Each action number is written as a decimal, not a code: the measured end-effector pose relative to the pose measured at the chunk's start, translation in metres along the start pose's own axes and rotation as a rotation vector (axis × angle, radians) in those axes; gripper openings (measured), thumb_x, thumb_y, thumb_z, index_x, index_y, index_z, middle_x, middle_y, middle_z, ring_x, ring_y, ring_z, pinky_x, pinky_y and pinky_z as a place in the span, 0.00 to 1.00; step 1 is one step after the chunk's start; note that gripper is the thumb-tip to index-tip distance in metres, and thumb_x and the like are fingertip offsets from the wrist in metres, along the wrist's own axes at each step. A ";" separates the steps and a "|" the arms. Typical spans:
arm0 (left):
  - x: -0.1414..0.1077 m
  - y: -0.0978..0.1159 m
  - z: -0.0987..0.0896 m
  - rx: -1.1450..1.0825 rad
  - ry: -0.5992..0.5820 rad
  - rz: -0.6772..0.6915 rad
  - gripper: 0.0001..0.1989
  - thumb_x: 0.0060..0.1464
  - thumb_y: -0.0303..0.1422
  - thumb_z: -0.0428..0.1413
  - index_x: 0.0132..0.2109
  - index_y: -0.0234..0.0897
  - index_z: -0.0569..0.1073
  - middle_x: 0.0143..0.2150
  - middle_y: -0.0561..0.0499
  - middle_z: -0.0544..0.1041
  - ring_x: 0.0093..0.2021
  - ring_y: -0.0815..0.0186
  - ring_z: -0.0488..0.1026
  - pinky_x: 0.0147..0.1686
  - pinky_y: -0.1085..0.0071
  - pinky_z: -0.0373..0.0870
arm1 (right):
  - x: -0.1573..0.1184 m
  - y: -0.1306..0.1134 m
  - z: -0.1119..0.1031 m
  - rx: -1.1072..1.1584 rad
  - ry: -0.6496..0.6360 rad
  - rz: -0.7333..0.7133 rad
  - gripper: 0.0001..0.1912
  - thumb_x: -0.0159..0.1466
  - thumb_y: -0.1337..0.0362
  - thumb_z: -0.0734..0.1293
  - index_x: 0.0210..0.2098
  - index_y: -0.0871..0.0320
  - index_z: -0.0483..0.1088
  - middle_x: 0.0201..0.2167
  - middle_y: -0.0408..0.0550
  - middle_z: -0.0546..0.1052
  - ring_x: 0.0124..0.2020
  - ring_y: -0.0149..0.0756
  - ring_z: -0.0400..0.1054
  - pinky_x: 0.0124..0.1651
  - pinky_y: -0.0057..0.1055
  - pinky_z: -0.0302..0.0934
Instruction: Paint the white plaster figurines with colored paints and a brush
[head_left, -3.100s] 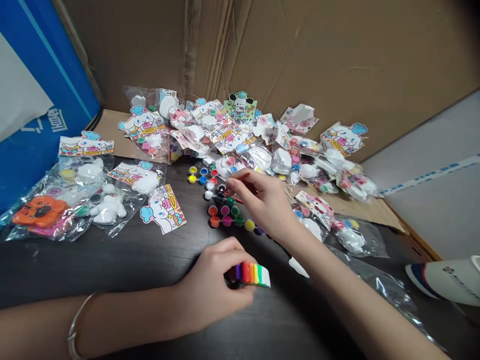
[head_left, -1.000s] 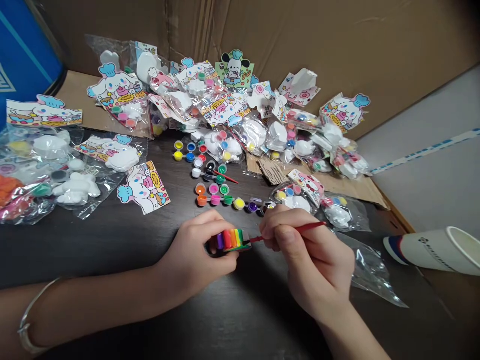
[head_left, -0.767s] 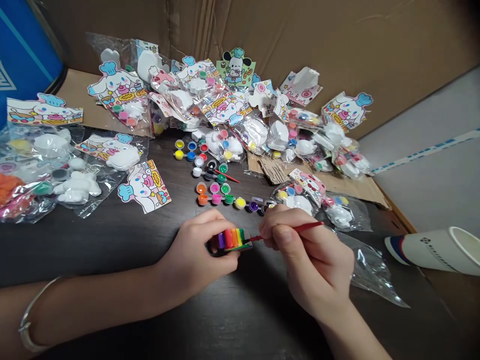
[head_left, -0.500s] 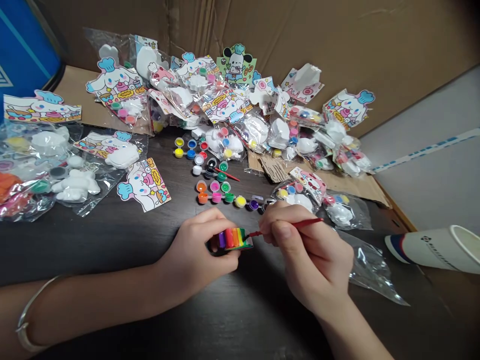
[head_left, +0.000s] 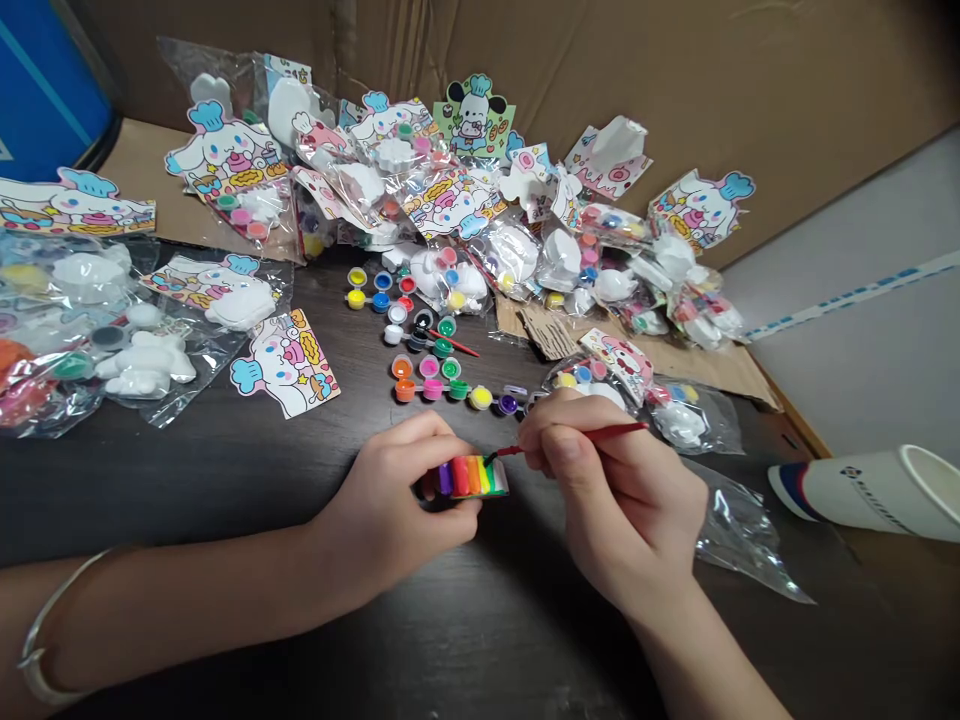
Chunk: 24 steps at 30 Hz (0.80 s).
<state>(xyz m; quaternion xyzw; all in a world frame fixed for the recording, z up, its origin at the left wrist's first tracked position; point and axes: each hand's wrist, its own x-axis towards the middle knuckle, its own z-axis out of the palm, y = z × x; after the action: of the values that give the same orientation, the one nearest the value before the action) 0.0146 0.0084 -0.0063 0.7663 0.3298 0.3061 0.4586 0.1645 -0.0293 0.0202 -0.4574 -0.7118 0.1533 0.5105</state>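
Note:
My left hand [head_left: 409,500] is closed around a small figurine [head_left: 471,476] painted in purple, red, orange, yellow and green stripes, with a white part at its right end. Most of the figurine's left side is hidden by my fingers. In a pinch between thumb and fingers, my right hand [head_left: 607,490] holds a thin red paintbrush [head_left: 615,431]. The dark brush tip touches the figurine near its upper edge, by the green stripe. Beyond my hands stand small paint pots [head_left: 431,390] in joined strips, lids open, with a second red paintbrush [head_left: 457,344] lying across one strip.
Bagged white figurines with picture cards [head_left: 510,250] are heaped along the back, and more bags [head_left: 142,365] lie at left. A loose cartoon card [head_left: 289,365] rests nearby. At right are a paper cup [head_left: 855,492] on its side and a plastic bag [head_left: 750,545].
The brush tip has moved slightly up and left, from the figurine's lower green area to its upper edge. My left hand keeps its hold, and the view has shifted a little.

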 end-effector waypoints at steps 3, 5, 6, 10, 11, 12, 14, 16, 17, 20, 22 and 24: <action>0.000 0.000 0.000 -0.001 0.005 0.010 0.06 0.43 0.19 0.54 0.26 0.32 0.72 0.26 0.54 0.67 0.27 0.70 0.66 0.28 0.75 0.62 | -0.001 0.000 0.000 -0.022 0.010 -0.002 0.09 0.65 0.76 0.58 0.33 0.57 0.63 0.26 0.41 0.66 0.26 0.27 0.59 0.30 0.26 0.56; 0.001 0.000 0.000 -0.004 0.009 0.014 0.06 0.43 0.18 0.54 0.26 0.32 0.72 0.26 0.54 0.67 0.27 0.71 0.66 0.28 0.75 0.63 | -0.001 -0.001 0.000 -0.024 0.025 -0.005 0.09 0.65 0.75 0.58 0.33 0.57 0.63 0.26 0.41 0.66 0.26 0.26 0.59 0.29 0.26 0.56; 0.001 0.000 0.000 -0.005 0.009 0.015 0.06 0.42 0.18 0.54 0.26 0.31 0.73 0.26 0.54 0.67 0.27 0.71 0.66 0.28 0.75 0.63 | -0.001 -0.001 0.000 -0.013 0.031 -0.004 0.08 0.66 0.75 0.58 0.33 0.57 0.63 0.26 0.41 0.66 0.26 0.26 0.59 0.29 0.26 0.56; 0.001 0.000 0.000 -0.002 0.002 0.004 0.06 0.43 0.19 0.54 0.27 0.31 0.74 0.27 0.53 0.68 0.28 0.70 0.67 0.28 0.75 0.63 | -0.003 -0.004 -0.004 0.061 0.023 0.015 0.09 0.67 0.73 0.57 0.32 0.58 0.64 0.26 0.41 0.66 0.27 0.26 0.60 0.29 0.26 0.56; 0.001 0.000 0.000 -0.002 0.001 0.001 0.06 0.44 0.19 0.55 0.27 0.31 0.74 0.27 0.53 0.69 0.28 0.70 0.67 0.28 0.75 0.63 | -0.003 -0.005 -0.005 0.071 0.012 0.022 0.09 0.68 0.72 0.57 0.32 0.58 0.64 0.25 0.41 0.66 0.27 0.26 0.60 0.29 0.26 0.56; 0.001 0.000 0.000 -0.003 -0.001 -0.002 0.06 0.43 0.19 0.55 0.27 0.31 0.75 0.27 0.53 0.69 0.28 0.70 0.67 0.28 0.75 0.63 | -0.003 -0.005 -0.005 0.078 0.000 0.027 0.09 0.68 0.72 0.57 0.32 0.58 0.64 0.25 0.41 0.65 0.27 0.26 0.60 0.29 0.26 0.56; 0.001 0.001 0.000 -0.008 -0.004 -0.006 0.06 0.43 0.19 0.55 0.27 0.31 0.75 0.27 0.52 0.69 0.28 0.70 0.67 0.28 0.75 0.63 | -0.004 -0.005 -0.006 0.094 -0.029 0.041 0.09 0.68 0.72 0.57 0.32 0.58 0.64 0.24 0.41 0.65 0.27 0.26 0.59 0.28 0.26 0.56; 0.002 0.001 -0.001 -0.012 -0.008 -0.010 0.06 0.43 0.19 0.55 0.27 0.31 0.75 0.27 0.52 0.69 0.28 0.69 0.67 0.28 0.74 0.63 | -0.005 -0.005 -0.005 0.109 -0.052 0.047 0.09 0.68 0.71 0.57 0.32 0.58 0.64 0.24 0.41 0.64 0.27 0.26 0.59 0.28 0.26 0.56; 0.002 0.001 -0.001 -0.011 -0.011 -0.012 0.06 0.43 0.19 0.55 0.27 0.31 0.75 0.27 0.52 0.69 0.28 0.69 0.67 0.28 0.74 0.63 | -0.005 -0.005 -0.004 0.111 -0.057 0.048 0.09 0.68 0.72 0.57 0.33 0.58 0.64 0.24 0.41 0.64 0.27 0.26 0.59 0.29 0.26 0.56; 0.002 0.001 0.000 0.002 -0.010 -0.016 0.06 0.43 0.18 0.55 0.27 0.31 0.75 0.27 0.52 0.69 0.28 0.69 0.67 0.28 0.74 0.63 | -0.004 -0.005 -0.003 0.087 -0.039 0.030 0.09 0.68 0.73 0.57 0.33 0.58 0.64 0.25 0.41 0.65 0.27 0.26 0.59 0.31 0.26 0.57; 0.002 0.001 0.000 0.004 0.000 -0.016 0.06 0.43 0.19 0.55 0.26 0.31 0.75 0.26 0.52 0.69 0.28 0.69 0.67 0.27 0.74 0.62 | -0.004 -0.005 -0.003 0.082 -0.021 0.020 0.09 0.68 0.73 0.57 0.33 0.58 0.64 0.25 0.41 0.65 0.27 0.26 0.59 0.31 0.26 0.58; 0.002 0.001 0.000 -0.003 0.002 -0.018 0.06 0.43 0.19 0.55 0.26 0.31 0.75 0.27 0.52 0.68 0.28 0.69 0.66 0.27 0.74 0.62 | -0.004 -0.005 -0.003 0.095 -0.027 0.023 0.09 0.68 0.73 0.57 0.33 0.58 0.64 0.25 0.41 0.65 0.27 0.26 0.59 0.30 0.26 0.57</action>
<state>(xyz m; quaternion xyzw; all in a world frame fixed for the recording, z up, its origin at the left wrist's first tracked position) 0.0159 0.0092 -0.0052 0.7622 0.3369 0.3033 0.4621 0.1651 -0.0358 0.0228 -0.4387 -0.7054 0.1988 0.5201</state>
